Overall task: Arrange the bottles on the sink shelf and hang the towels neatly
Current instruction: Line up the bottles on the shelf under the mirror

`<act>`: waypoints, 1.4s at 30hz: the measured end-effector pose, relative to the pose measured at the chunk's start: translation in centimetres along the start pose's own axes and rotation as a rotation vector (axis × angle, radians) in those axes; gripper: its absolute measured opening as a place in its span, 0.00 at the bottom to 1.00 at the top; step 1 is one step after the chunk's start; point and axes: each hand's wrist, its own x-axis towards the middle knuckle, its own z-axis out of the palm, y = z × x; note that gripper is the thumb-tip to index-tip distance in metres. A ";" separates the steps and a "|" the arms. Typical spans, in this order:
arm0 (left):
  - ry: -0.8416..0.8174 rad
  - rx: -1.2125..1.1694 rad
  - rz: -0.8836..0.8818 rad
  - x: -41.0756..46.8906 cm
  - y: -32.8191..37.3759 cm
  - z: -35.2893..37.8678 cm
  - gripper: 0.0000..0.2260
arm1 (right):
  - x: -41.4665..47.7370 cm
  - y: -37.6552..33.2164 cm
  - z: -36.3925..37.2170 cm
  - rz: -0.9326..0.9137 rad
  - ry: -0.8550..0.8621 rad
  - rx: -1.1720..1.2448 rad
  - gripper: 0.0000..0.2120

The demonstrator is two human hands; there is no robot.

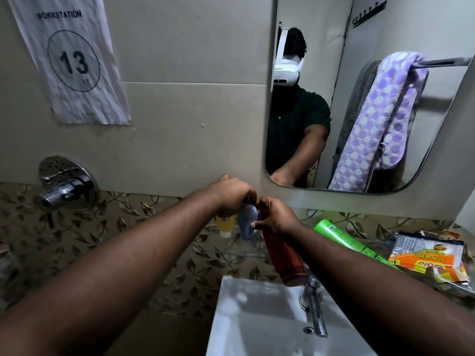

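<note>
Nearest in: two bare forearms, stretched past the tap [314, 304] toward the wall. Up and left of the tap, the left hand [231, 196], fingers curled down over the top of a grey bottle [247, 223] and apparently gripping it. Farther left of the tap, touching the grey one, a yellow bottle [225, 226] standing cap-down on the glass shelf [239, 253]. Straight above the tap, the right hand [276, 217], wrapped round the upper end of a red bottle [285, 260], fingertips against the grey bottle. Red bottle tilted, its lower end hanging just above the tap, not yet on the shelf. Right of the tap, a green tube [352, 242] lying flat beside a scrub pad packet [426, 258]. High and right of the tap, in the mirror [321, 60], a purple towel [380, 119] draped unevenly over a rail [447, 62].

Judged partway through lining up the bottles. Next, probably: steady the grey bottle, stand the red one upright beside it, then fetch the green tube — towels afterwards.
</note>
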 end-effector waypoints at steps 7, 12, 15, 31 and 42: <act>-0.029 -0.015 -0.011 0.2 0.0 -0.3 0.12 | 0.2 0.0 -0.2 -0.004 -0.009 -0.035 0.19; -0.042 -0.036 -0.032 0.1 0.1 -0.3 0.11 | 0.3 0.0 -0.1 -0.007 -0.009 -0.026 0.20; -0.037 -0.039 -0.036 0.1 0.1 -0.2 0.11 | 0.3 0.0 -0.2 -0.002 -0.019 -0.013 0.21; 0.200 0.250 0.482 -3.8 8.3 6.3 0.30 | -1.9 2.5 -7.7 0.042 0.089 0.019 0.18; 0.262 0.310 0.479 -4.2 11.1 9.0 0.13 | -6.0 3.1 -9.7 0.034 0.158 -0.060 0.16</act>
